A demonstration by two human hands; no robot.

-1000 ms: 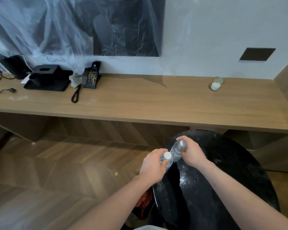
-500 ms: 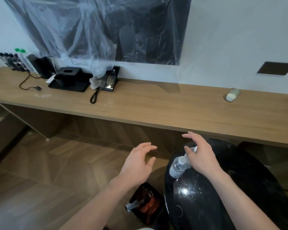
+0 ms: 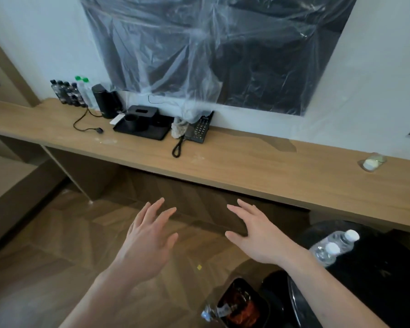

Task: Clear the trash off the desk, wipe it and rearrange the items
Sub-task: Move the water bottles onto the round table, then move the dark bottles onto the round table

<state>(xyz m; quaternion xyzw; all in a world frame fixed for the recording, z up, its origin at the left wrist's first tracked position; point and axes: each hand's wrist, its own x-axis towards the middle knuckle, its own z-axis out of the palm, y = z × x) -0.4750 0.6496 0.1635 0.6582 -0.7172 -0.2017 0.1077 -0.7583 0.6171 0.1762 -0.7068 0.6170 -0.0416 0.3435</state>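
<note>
Below the front edge of the long wooden desk (image 3: 246,162), both hands hung over the herringbone floor, the left hand (image 3: 147,240) and right hand (image 3: 260,237) each spread flat with straight fingers, their grip wide and holding nothing. On the desk, left of the black telephone (image 3: 198,129), sat a black tray (image 3: 142,127) carrying a tissue box and a cup; further left stood a dark cylinder with a trailing cable, then a row of small dark bottles (image 3: 65,92) and two green-capped ones, their labels too small to read. A crumpled pale wad (image 3: 179,130) lay just beside the telephone, under hanging clear plastic sheeting (image 3: 199,55) that veiled a dark panel on the wall. Far right of the telephone, a small glass (image 3: 372,162) stood near the wall. Open desk surface ran between telephone and glass. Low and right of the telephone, two clear water bottles (image 3: 331,247) with white caps lay on a round black table (image 3: 376,280), cut off by the frame. Beneath, a black bin (image 3: 244,304) held reddish trash, hard to make out.
</note>
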